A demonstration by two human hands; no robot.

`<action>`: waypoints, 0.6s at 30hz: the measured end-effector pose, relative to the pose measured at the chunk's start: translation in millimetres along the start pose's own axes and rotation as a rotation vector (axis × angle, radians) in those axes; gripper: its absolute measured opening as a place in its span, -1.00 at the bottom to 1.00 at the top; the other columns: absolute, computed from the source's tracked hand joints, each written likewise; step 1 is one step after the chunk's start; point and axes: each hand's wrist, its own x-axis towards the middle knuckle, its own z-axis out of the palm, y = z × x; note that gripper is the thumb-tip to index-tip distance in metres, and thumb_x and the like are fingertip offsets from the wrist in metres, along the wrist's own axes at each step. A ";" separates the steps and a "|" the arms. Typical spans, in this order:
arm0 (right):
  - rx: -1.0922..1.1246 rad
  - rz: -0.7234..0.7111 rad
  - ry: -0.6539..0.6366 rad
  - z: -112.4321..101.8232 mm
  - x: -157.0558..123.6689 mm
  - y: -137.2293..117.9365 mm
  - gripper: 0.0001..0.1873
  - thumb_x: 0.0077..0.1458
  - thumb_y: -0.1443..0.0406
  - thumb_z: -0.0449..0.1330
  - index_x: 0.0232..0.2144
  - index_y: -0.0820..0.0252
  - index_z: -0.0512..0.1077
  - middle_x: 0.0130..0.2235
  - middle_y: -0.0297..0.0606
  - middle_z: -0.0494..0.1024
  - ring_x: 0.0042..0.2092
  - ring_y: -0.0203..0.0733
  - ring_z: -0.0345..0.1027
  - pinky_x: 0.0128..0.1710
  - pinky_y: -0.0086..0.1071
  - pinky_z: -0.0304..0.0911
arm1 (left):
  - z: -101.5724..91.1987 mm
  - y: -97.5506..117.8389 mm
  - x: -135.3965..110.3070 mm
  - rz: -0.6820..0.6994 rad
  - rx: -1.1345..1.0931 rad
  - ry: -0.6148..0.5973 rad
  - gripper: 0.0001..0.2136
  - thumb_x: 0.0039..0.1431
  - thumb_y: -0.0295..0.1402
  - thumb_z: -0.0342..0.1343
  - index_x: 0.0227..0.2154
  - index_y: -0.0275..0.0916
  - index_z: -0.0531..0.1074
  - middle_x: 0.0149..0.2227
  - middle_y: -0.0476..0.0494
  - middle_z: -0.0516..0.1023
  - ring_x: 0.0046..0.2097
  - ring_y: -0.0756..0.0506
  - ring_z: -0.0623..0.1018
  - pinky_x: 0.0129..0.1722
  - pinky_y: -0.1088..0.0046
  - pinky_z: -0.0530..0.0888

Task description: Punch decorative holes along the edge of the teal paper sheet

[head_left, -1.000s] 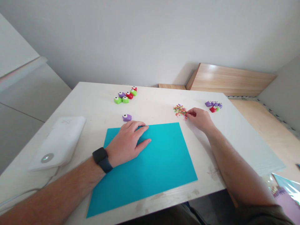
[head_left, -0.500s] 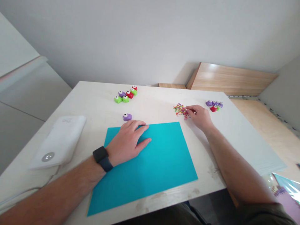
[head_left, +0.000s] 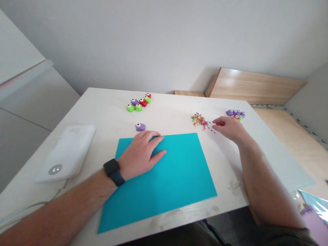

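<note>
My left hand (head_left: 143,152) lies flat with fingers spread on a turquoise sheet (head_left: 174,177), near its upper left part. Just beyond its knuckles sits a purple toy with one white eye (head_left: 140,127). To the right, past the sheet's upper corner, is a heap of small multicoloured confetti pieces (head_left: 197,119). My right hand (head_left: 228,128) is right of that heap, fingers curled and the thumb and index tips slightly apart, with nothing visible between them. A few loose purple confetti pieces (head_left: 214,132) lie by its fingertips.
Several green, red and purple eyed toys (head_left: 138,107) stand at the back left of the white table (head_left: 169,112). More toys (head_left: 234,112) are at the back right, partly behind my right hand. A white power bank (head_left: 68,152) with a cable lies on the left.
My right hand has moved right, away from the confetti heap, and its fingertips have parted a little. Purple pieces now show beside the heap. My left hand stays on the sheet.
</note>
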 end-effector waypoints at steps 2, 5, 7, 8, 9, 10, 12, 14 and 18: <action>-0.012 0.008 -0.052 -3.3 -0.9 3.3 -0.78 -0.02 0.24 0.32 -0.26 0.09 0.66 -0.35 -0.29 0.67 -0.33 -0.15 0.51 -0.31 -0.30 0.31 | 0.0 0.0 0.0 0.001 0.004 -0.003 -0.60 0.39 -0.13 0.10 0.15 -0.23 0.46 0.14 -0.31 0.48 0.16 -0.33 0.45 0.23 -0.09 0.37; -0.032 0.007 -0.102 -3.0 -1.2 6.8 -0.85 -0.08 0.30 0.35 -0.36 0.10 0.65 -0.39 -0.31 0.65 -0.35 -0.16 0.50 -0.33 -0.31 0.29 | 0.1 -0.3 0.0 0.003 0.015 -0.009 -0.59 0.40 -0.12 0.08 0.16 -0.25 0.46 0.14 -0.32 0.48 0.16 -0.33 0.45 0.23 -0.08 0.37; -0.038 0.000 -0.097 0.9 -0.6 6.5 -0.87 -0.06 0.28 0.35 -0.37 0.09 0.64 -0.38 -0.31 0.65 -0.34 -0.16 0.50 -0.31 -0.31 0.29 | 0.2 -0.6 -0.1 0.005 0.022 -0.011 -0.58 0.40 -0.11 0.08 0.16 -0.26 0.46 0.14 -0.33 0.48 0.16 -0.33 0.45 0.23 -0.07 0.37; -0.038 -0.002 -0.083 3.7 -0.1 5.5 -0.87 -0.04 0.26 0.35 -0.35 0.08 0.64 -0.37 -0.31 0.66 -0.33 -0.16 0.50 -0.30 -0.31 0.29 | 0.2 -0.7 -0.2 0.005 0.022 -0.010 -0.59 0.40 -0.11 0.08 0.16 -0.26 0.46 0.14 -0.32 0.48 0.16 -0.33 0.45 0.23 -0.07 0.38; -0.039 -0.003 -0.062 7.0 0.5 4.0 -0.85 -0.01 0.23 0.34 -0.32 0.08 0.63 -0.35 -0.31 0.66 -0.32 -0.16 0.50 -0.28 -0.30 0.29 | 0.2 -0.7 -0.3 0.005 0.021 -0.007 -0.59 0.40 -0.11 0.08 0.16 -0.24 0.46 0.14 -0.32 0.48 0.15 -0.33 0.45 0.23 -0.07 0.38; -0.039 -0.004 -0.037 10.6 1.2 2.0 -0.83 0.02 0.20 0.34 -0.29 0.08 0.63 -0.33 -0.29 0.67 -0.30 -0.15 0.51 -0.27 -0.30 0.29 | 0.2 -0.7 -0.4 0.005 0.019 -0.005 -0.59 0.40 -0.11 0.08 0.15 -0.23 0.46 0.13 -0.32 0.48 0.15 -0.33 0.46 0.22 -0.07 0.38; -0.037 -0.005 0.017 18.2 2.8 -2.3 -0.77 0.08 0.14 0.32 -0.24 0.09 0.63 -0.30 -0.27 0.67 -0.28 -0.14 0.51 -0.26 -0.29 0.28 | 0.3 -0.7 -0.4 0.006 0.021 -0.003 -0.59 0.40 -0.11 0.08 0.15 -0.23 0.46 0.13 -0.32 0.48 0.15 -0.33 0.46 0.23 -0.08 0.38; -0.035 -0.007 0.060 25.1 4.3 -6.3 -0.73 0.12 0.10 0.29 -0.22 0.10 0.62 -0.29 -0.25 0.67 -0.27 -0.13 0.50 -0.26 -0.29 0.26 | 0.4 -0.7 -0.4 0.008 0.027 -0.005 -0.59 0.40 -0.11 0.08 0.15 -0.26 0.46 0.14 -0.33 0.48 0.15 -0.33 0.45 0.23 -0.08 0.37; -0.038 -0.014 0.113 31.1 6.3 -9.4 -0.69 0.17 0.05 0.26 -0.20 0.10 0.63 -0.29 -0.23 0.67 -0.26 -0.12 0.49 -0.26 -0.28 0.23 | 0.9 -1.1 -0.1 0.009 0.024 0.001 -0.60 0.39 -0.11 0.08 0.15 -0.23 0.46 0.14 -0.32 0.48 0.16 -0.33 0.45 0.22 -0.09 0.38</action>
